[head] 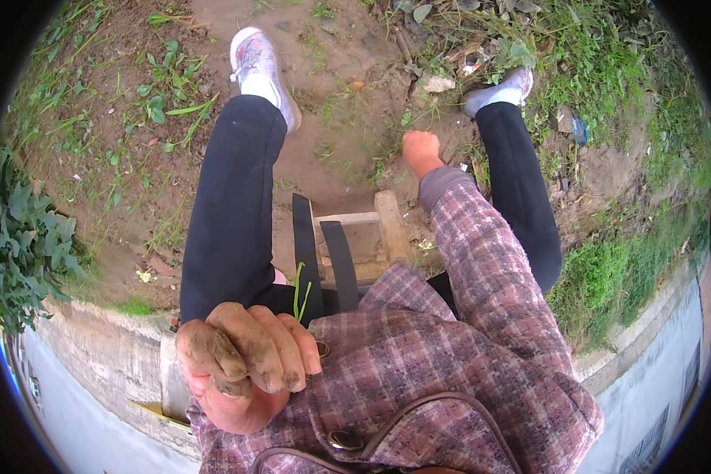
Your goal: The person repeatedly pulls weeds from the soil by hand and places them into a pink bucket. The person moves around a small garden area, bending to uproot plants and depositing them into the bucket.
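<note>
My left hand (pixel 246 367), its fingers smeared with soil, is curled in front of the plaid jacket (pixel 391 367) at lower left. Thin green stems (pixel 301 296) stick up past its finger at the right side; their lower part is mostly hidden by the hand. My right hand (pixel 420 151) reaches forward over the bare soil between the legs, its fingers closed. Its back faces the camera, and whatever its palm side may hold cannot be seen. Near the jacket hem, a low wooden stool or frame (pixel 394 228) stands on the ground, with two dark straps (pixel 339 260) beside it.
Weeds (pixel 166 89) grow in the soil on the left, by a leafy bush (pixel 29 249). Grass (pixel 604 71), a pale stone (pixel 438 83) and bits of litter (pixel 579 129) lie at the right. My shoes (pixel 258 56) rest on the ground. Concrete edges (pixel 106 343) run behind at both sides.
</note>
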`<control>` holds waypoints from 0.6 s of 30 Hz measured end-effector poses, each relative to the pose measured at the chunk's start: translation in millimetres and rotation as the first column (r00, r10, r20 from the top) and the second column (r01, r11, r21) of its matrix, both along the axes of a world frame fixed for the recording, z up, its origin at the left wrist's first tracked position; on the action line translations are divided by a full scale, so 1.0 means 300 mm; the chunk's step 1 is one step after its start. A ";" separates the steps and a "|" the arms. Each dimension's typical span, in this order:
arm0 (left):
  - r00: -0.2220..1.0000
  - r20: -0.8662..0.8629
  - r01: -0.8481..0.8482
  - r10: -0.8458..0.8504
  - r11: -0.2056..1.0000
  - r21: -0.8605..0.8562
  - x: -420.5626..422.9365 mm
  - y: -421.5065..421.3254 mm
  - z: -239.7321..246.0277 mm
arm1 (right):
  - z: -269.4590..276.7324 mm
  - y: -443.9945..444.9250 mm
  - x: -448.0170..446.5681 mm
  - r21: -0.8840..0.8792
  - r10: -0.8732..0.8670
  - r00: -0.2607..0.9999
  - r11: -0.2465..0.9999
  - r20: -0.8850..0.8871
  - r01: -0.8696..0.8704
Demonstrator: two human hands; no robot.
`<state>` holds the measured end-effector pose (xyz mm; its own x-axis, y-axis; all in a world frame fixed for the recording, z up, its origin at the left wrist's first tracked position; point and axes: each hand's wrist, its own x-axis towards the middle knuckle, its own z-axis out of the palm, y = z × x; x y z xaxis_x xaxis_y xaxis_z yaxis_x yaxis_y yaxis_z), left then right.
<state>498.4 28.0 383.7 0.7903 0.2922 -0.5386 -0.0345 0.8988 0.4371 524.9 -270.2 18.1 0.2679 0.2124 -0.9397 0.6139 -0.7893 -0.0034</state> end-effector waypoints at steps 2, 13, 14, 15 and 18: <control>1.000 -0.001 -0.025 0.025 1.000 0.007 -0.004 -0.005 0.001 | 0.011 -0.022 0.011 0.030 -0.091 0.995 0.995 -0.032 0.092; 0.996 -0.064 -0.059 0.058 0.998 -0.019 0.006 -0.025 0.000 | -0.149 -0.184 0.215 0.070 -0.839 0.508 0.529 0.195 0.846; 0.995 -0.088 -0.058 0.057 0.998 -0.010 0.012 -0.028 0.001 | -0.173 -0.177 0.220 -0.055 -0.870 0.480 0.477 0.111 0.877; 0.992 -0.110 -0.055 0.055 0.998 -0.002 0.019 -0.029 0.003 | -0.192 -0.171 0.219 -0.083 -0.908 0.408 0.401 0.095 0.912; 0.977 -0.209 -0.037 0.044 0.999 0.037 0.044 -0.041 0.023 | -0.202 -0.178 0.239 -0.057 -0.910 0.409 0.406 0.067 0.912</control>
